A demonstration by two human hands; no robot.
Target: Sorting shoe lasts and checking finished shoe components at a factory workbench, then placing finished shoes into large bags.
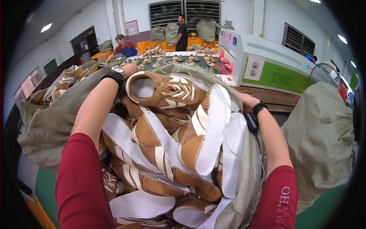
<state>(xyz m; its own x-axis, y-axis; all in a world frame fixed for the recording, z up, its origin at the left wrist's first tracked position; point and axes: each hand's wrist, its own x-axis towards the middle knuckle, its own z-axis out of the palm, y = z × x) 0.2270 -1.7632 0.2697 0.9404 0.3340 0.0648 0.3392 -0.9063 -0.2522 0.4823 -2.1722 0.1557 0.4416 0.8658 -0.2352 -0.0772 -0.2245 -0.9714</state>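
A large grey-green woven sack (244, 179) stands open in front of me, full of brown shoes with cream stripes and white soles. My left hand (131, 70) is closed at its far left rim, beside an upright laced shoe (167, 91). On the right side, my right hand (248, 102) grips the rim, its fingers partly hidden by the cloth. Below lie several tilted shoes, among them one with its white sole (214, 131) turned up. Neither hand holds a shoe.
Beyond the sack runs a dark conveyor belt (179, 65) carrying several shoes. A green-and-white machine (272, 65) stands at its right. Another sack of shoes (61, 87) is at left, a filled sack (320, 145) at right. Two people (126, 46) (182, 34) are behind the belt.
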